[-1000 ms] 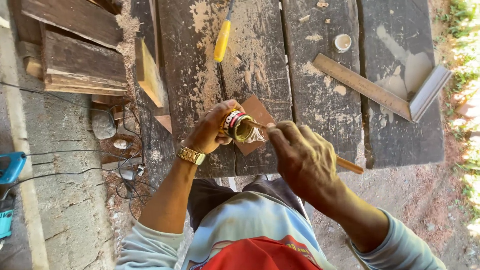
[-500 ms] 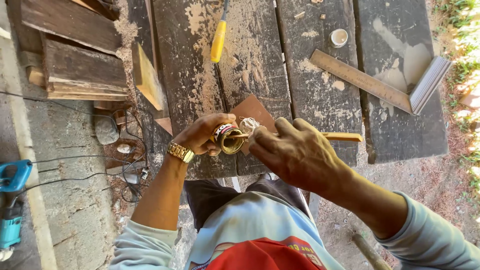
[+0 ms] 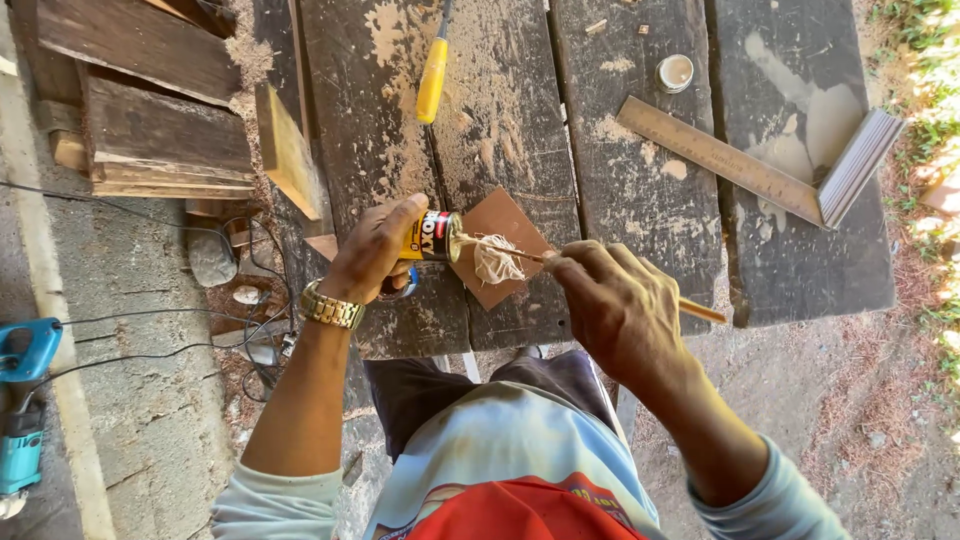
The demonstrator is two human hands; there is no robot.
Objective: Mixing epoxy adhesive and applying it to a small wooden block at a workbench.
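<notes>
Stick point(image 3: 610, 280) withdrawn, glue strand point(image 3: 495, 262) stretched (can point(image 3: 432, 236) tipped), square point(image 3: 760, 165) beyond

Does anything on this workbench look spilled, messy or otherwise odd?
Yes. Pale sawdust lies scattered over the dark wooden workbench, thickest near the yellow-handled tool. A stringy glob of glue hangs from the thin wooden stick beside the small tilted can.

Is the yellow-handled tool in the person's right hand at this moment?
No: the yellow-handled tool lies alone on the workbench, while the right hand holds a thin stick.
</notes>
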